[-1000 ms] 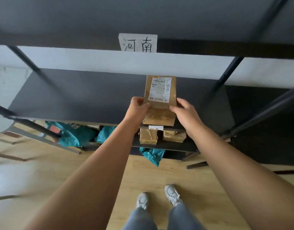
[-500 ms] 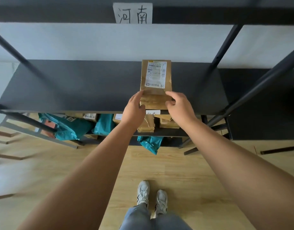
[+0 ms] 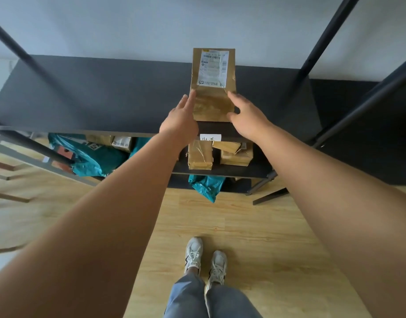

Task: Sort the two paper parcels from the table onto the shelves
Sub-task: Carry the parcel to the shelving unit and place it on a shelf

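Observation:
A brown paper parcel [image 3: 213, 99] with a white shipping label stands against the wall on the dark shelf board [image 3: 101, 97]. My left hand [image 3: 178, 121] is at its lower left edge, fingers stretched out and just touching the paper. My right hand [image 3: 248, 115] is at its lower right edge, fingers spread, barely touching it. Neither hand grips the parcel.
On the shelf below lie brown taped parcels [image 3: 200, 157] and teal plastic mailers [image 3: 92, 159], under a small white label [image 3: 210, 137]. Another teal bag [image 3: 205, 187] hangs lower down. Black frame posts [image 3: 328, 33] slant up on both sides. Wooden floor lies beneath my feet.
The parcel went further back on the shelf and now leans on the wall. Both hands have loosened from its lower end and opened. The view has tilted down.

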`<state>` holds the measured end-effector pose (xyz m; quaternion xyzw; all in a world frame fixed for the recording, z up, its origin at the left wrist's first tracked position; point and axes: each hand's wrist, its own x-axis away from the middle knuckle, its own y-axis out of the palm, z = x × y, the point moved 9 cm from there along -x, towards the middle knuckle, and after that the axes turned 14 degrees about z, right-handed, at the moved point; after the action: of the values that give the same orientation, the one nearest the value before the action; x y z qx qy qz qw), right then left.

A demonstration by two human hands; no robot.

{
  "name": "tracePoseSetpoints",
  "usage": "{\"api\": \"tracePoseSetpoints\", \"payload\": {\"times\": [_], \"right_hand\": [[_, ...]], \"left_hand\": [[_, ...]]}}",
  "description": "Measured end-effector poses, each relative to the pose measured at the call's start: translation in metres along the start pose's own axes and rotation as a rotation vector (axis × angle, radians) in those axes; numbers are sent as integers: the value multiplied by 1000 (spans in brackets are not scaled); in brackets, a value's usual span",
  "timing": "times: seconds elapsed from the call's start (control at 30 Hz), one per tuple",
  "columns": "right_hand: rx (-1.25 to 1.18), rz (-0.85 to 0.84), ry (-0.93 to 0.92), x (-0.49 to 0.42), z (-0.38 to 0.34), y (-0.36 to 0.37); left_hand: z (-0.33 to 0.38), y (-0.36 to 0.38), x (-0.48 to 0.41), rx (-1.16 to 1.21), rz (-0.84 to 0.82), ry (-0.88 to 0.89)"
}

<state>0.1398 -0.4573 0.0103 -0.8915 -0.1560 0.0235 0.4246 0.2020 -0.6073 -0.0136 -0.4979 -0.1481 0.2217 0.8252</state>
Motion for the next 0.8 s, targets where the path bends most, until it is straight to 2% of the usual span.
{"api": "tracePoseSetpoints", "payload": {"times": [0.17, 0.33, 0.57, 0.8], "right_hand": [[-4, 48, 22, 9, 1, -8], [28, 82, 71, 32, 15, -18], [128, 57, 46, 89, 22, -22], [98, 84, 43, 140, 16, -29]], "left_hand": [[-10, -9, 18, -74, 34, -69], [-27, -3, 61, -146, -38, -103], [-18, 1, 118, -163, -102, -30], [-6, -23, 152, -129, -64, 68]]}}
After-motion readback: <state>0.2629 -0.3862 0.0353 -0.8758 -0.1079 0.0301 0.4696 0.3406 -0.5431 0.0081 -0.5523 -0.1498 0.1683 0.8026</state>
